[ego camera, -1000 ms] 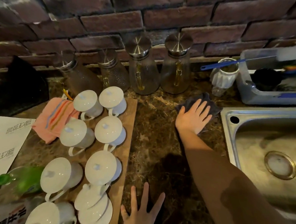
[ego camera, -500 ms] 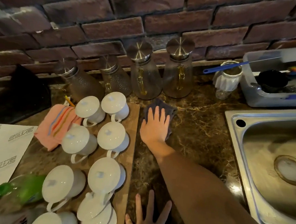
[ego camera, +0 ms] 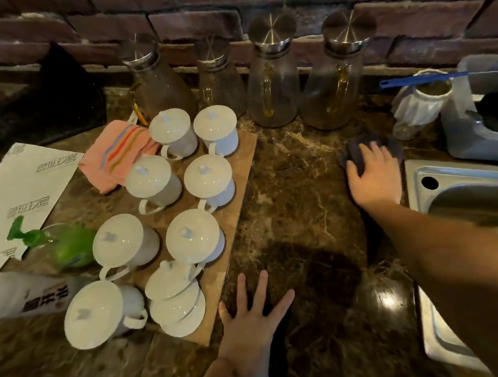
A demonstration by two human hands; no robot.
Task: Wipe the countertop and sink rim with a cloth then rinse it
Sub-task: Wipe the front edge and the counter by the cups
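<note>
A dark brown marbled stone countertop [ego camera: 300, 191] runs below a rough red-brick wall [ego camera: 194, 19], with a stainless steel sink [ego camera: 417, 181] set in at the right. The right hand [ego camera: 375, 178] lies flat, fingers straight, pressing a dark grey cloth [ego camera: 358, 150] onto the stone just beside the sink rim; the frame is motion-blurred there. The left hand [ego camera: 249, 313] rests open and spread on the counter near the front edge, holding nothing.

The risks sit close around the cloth. Behind it stands a small glass jar wrapped in white paper [ego camera: 419, 105], and two tall clear glass carafes with steel lids [ego camera: 304, 75]; a sweep carried too far back could knock them over. A stroke running far left could catch the wooden board [ego camera: 242, 188] loaded with white lidded porcelain cups [ego camera: 208, 174] and rattle a loose lid off.
</note>
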